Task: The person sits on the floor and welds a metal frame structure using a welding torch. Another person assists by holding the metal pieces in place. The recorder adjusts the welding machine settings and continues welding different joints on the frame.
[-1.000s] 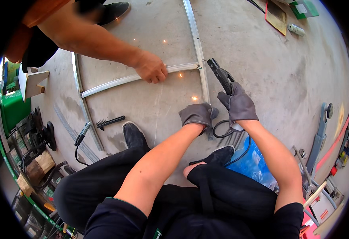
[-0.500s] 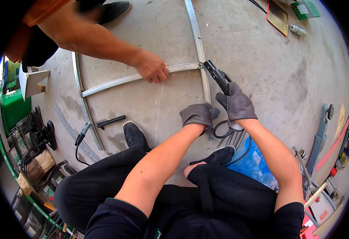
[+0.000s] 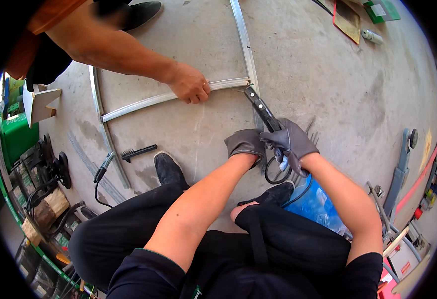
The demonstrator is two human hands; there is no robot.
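My gloved right hand [image 3: 297, 145] is closed around a black welding electrode holder [image 3: 263, 110] with a cable. The holder's far end points at the joint where a metal cross tube [image 3: 144, 103] meets the right-hand long tube [image 3: 244, 40]. Around the near part of that long tube, my gloved left hand [image 3: 243, 145] is closed, its fingertips partly hidden. Both gloves are close together. A co-worker's bare hand [image 3: 190, 84] grips the cross tube near its middle. At its left end the cross tube meets another long tube [image 3: 97, 92].
On the concrete floor to the left lie a wire brush [image 3: 139, 152] and a clamp [image 3: 104, 167] with a cable. A green bin [image 3: 21, 137] stands further left. Blue plastic [image 3: 313, 204] lies by my right shoe. A spray can [image 3: 372, 36] lies at the far right.
My right hand has moved down and slightly left, tilting the electrode holder, whose far end has come nearer to the tube joint. My left hand and the co-worker's hand hold still.
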